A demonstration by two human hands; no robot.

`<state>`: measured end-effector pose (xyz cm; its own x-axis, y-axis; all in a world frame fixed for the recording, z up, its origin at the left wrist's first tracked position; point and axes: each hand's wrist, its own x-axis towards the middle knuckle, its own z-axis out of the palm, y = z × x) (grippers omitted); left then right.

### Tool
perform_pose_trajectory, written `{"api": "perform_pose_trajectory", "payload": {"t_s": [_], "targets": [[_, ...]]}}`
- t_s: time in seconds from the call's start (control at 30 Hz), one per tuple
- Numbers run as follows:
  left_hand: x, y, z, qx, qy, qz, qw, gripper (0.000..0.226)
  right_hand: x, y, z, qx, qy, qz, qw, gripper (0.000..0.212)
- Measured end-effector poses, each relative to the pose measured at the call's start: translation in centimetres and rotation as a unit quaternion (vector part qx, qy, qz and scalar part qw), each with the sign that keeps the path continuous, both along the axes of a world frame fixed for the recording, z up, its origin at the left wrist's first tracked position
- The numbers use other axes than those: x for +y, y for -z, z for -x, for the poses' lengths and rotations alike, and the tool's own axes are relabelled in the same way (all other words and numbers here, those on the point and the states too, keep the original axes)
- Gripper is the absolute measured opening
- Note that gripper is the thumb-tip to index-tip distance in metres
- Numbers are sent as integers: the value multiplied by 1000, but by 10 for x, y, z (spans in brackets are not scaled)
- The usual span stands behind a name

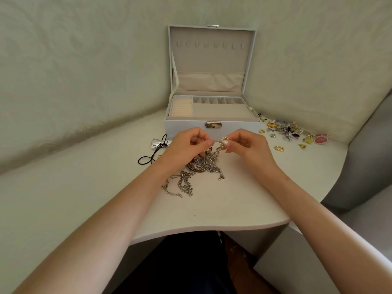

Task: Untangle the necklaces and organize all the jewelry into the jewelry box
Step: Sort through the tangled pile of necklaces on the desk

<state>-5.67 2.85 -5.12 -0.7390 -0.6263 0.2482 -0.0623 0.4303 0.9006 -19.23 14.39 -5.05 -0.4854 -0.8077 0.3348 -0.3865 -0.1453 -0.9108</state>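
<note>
Head view.

- Forearms, 2, bare: left forearm [106, 219] and right forearm [318, 219] reach forward over a dark garment [180, 268] at the lower edge and over the pale surface [222, 209].
- Left hand [188, 143]: raised just in front of the jewelry box [186, 129]. The fingers are curled, with thumb and forefinger pressed together on a thin part of the tangle of necklaces [203, 164]. Which strand it is cannot be told.
- Right hand [248, 143]: level with the left hand and just beside it. Thumb and forefinger pinch the upper end of the pearl strand [220, 148], and the other fingers are curled. The strand hangs from the pinch down into the tangle.
- Tangle of necklaces: lies on the surface below and between the 2 hands and is made of silver and beaded strands knotted together. Loose silver chains [182, 185] trail from it toward the camera.
- Jewelry box: white, at the back of the surface behind the hands. The lid [212, 58] stands upright and open, with a row of 8 hooks [205, 45] inside. The tray holds ring rolls [182, 108] at the left and a large compartment [220, 110] beside them. A metal latch [213, 124] sits on the front wall.
- Black cord [148, 159] with a silver bow [157, 143]: on the surface, left of the left hand.
- Small jewelry [290, 130]: scattered on the surface to the right of the box. A gold oval link [279, 148] lies apart, nearer the right hand.
</note>
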Motion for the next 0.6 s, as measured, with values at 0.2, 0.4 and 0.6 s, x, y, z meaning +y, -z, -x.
{"api": "perform_pose_trajectory", "payload": {"t_s": [0.2, 0.4, 0.6], "targets": [[0, 1, 1, -11, 22, 7, 1000, 10, 0, -2, 1, -70, -21, -3, 997, 3], [3, 2, 0, -35, 58, 44, 997, 15, 1, -4, 2, -84, -43, 6, 996, 4], [4, -1, -1, -40, 52, 43, 997, 6, -1, -3, 3, -72, -32, 3, 997, 8]]}}
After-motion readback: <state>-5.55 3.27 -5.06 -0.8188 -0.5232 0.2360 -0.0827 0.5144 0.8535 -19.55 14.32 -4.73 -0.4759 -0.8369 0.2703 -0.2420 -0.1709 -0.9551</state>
